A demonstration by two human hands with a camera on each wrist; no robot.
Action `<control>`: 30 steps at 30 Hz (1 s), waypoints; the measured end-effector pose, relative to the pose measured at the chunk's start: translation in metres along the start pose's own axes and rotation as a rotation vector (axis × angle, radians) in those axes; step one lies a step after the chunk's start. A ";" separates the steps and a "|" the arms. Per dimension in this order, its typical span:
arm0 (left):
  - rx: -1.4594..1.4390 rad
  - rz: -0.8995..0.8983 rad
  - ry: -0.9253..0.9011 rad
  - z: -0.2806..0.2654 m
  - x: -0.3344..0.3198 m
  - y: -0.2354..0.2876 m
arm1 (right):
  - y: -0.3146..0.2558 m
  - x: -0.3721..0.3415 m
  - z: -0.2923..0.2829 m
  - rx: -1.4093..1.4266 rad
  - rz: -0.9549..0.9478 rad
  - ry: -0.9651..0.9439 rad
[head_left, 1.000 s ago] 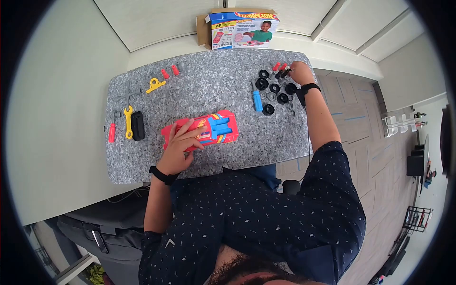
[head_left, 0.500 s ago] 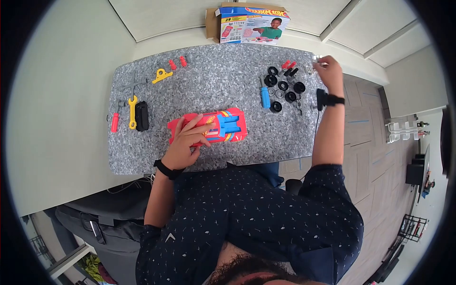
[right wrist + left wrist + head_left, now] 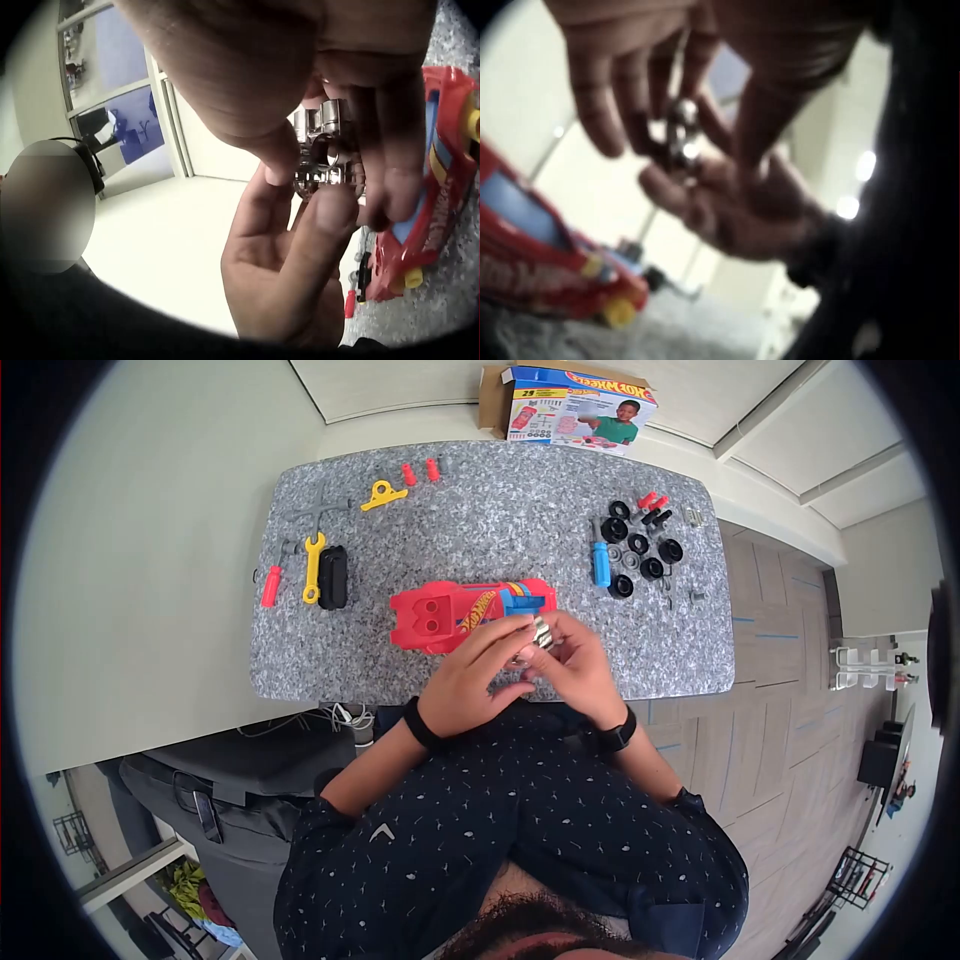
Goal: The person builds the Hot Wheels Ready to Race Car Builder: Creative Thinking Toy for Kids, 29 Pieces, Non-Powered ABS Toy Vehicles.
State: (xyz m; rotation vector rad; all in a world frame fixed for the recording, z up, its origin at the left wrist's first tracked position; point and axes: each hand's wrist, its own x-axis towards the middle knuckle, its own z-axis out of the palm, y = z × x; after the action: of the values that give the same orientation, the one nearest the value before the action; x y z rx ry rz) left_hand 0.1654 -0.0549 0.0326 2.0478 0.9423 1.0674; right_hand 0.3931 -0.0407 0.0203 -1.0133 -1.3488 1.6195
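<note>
Both hands are together over the near edge of the red toy car (image 3: 440, 615), around a shiny chrome toy car part (image 3: 542, 633). My right hand (image 3: 583, 675) pinches the part between thumb and fingers. From the other side my left hand (image 3: 470, 678) meets it, its thumb (image 3: 334, 214) pressed on the chrome in the right wrist view. Seen up close, the chrome part (image 3: 326, 142) has rounded ridges and a round opening; the fingers hide some of it. The car lies on the table just beyond the hands, its blue section partly covered by them.
Black wheels (image 3: 671, 550), grey rings, red and black pieces and a blue screwdriver (image 3: 601, 563) lie at right. Another silvery piece (image 3: 694, 517) is near the back right corner. At left are a yellow wrench (image 3: 313, 568), black piece (image 3: 333, 577) and red-handled tool (image 3: 271, 586). A box (image 3: 580, 410) stands behind.
My right hand has come from the table's back right corner to the front middle, bringing the chrome part. My left hand has left the car's top and moved right to meet it.
</note>
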 end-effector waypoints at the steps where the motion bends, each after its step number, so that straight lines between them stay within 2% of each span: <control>1: 0.030 -0.005 0.009 0.003 -0.004 -0.005 | 0.000 0.000 0.005 -0.015 0.040 -0.014; 3: 0.062 -0.010 0.016 0.003 -0.010 -0.013 | -0.002 -0.002 0.012 -0.046 0.122 -0.041; 6: 0.053 -0.031 0.030 -0.013 -0.013 -0.020 | -0.003 0.000 0.015 0.060 0.132 -0.080; 9: 0.048 -0.071 0.073 -0.039 -0.010 -0.018 | -0.006 -0.002 0.020 0.023 0.110 -0.110; 12: 0.219 -0.068 0.178 -0.069 -0.011 -0.038 | -0.007 -0.004 0.014 0.024 0.046 -0.108; 15: 0.302 -0.087 0.134 -0.089 -0.014 -0.065 | 0.003 -0.005 0.001 -0.015 0.003 -0.047; 21: 0.355 -0.086 -0.035 -0.084 -0.018 -0.087 | 0.003 -0.016 -0.019 -0.014 0.064 0.044; 24: 0.289 -0.129 -0.073 -0.079 -0.020 -0.087 | 0.004 -0.020 -0.026 0.003 0.046 0.079; 30: 0.181 -0.208 -0.026 -0.075 -0.019 -0.081 | -0.006 -0.023 -0.046 -0.096 0.013 0.205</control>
State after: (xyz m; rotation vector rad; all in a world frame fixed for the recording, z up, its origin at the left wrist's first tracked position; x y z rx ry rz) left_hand 0.0690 -0.0111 -0.0041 2.0471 1.2473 0.8697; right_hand 0.4442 -0.0446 0.0227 -1.2128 -1.2927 1.4279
